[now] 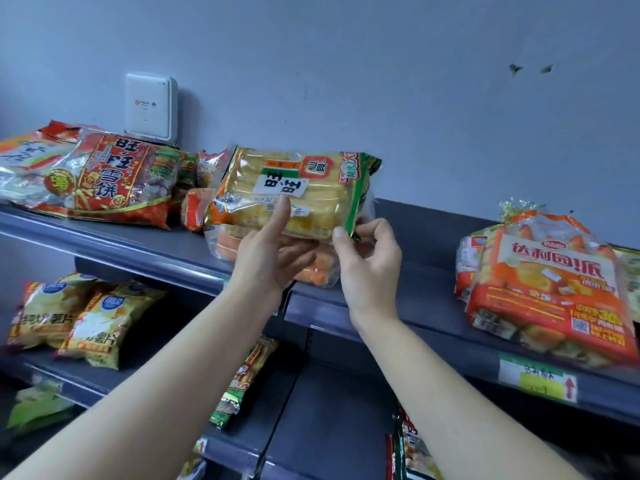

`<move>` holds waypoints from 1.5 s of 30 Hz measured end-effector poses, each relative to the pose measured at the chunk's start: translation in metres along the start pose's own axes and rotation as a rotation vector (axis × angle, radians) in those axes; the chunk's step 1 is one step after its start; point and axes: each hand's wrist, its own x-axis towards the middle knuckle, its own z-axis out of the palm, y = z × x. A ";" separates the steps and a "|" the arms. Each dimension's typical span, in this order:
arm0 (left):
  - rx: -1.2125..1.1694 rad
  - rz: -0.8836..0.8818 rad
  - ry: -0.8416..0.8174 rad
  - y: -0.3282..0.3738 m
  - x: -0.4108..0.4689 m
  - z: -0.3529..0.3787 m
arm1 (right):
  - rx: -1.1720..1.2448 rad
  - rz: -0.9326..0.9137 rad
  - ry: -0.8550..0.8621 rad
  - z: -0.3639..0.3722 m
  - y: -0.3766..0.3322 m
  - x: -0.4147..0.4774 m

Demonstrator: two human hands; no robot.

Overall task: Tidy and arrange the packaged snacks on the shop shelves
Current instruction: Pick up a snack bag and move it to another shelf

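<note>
Holding a yellow pack up over the top shelf, the person has both hands on its lower edge. Left hand sits approx. mid-edge: one digit lies straight up the printed face, the other fingers go under, so the pack is pinched between them. Right hand nips the bottom right corner, thumb in front, curled fingers behind.

Pack's long axis runs left-right, roughly along the shelf, w/ its face tipped toward the person and the far edge raised. Directly under it lies an orange pack, flat on the shelf and overhanging the front lip a bit. Can't tell if the two packs touch.

Key relation for the next move, I'd say: the pack is above and beyond both grips, so it pivots about its near edge. Lowering the far edge would lay it square on the orange pack. Bare shelf is on the right, toward the pie bag, and the right hand is nearer that. The red bag crowds the left side.
</note>
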 end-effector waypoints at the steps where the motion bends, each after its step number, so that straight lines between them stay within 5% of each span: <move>1: -0.029 -0.015 0.068 -0.001 -0.002 -0.007 | 0.011 0.004 -0.070 0.000 0.001 -0.010; 4: -0.039 0.003 0.215 0.001 -0.009 -0.032 | 0.064 0.075 -0.211 -0.001 0.006 -0.026; 9: -0.054 0.084 0.234 0.001 -0.036 -0.071 | 0.203 0.368 -0.196 -0.001 0.021 -0.034; 21: 0.202 -0.129 0.374 -0.030 -0.112 -0.166 | 0.099 0.735 -0.728 0.019 0.056 -0.114; 29: 0.376 -0.280 0.431 -0.027 -0.092 -0.218 | -0.028 0.975 -0.730 0.072 0.108 -0.140; 38: 0.874 -0.408 0.228 -0.016 -0.017 -0.300 | -0.094 1.181 -0.392 0.158 0.176 -0.149; 45: 0.887 -0.489 0.179 -0.035 0.034 -0.339 | -0.118 1.209 -0.281 0.192 0.215 -0.142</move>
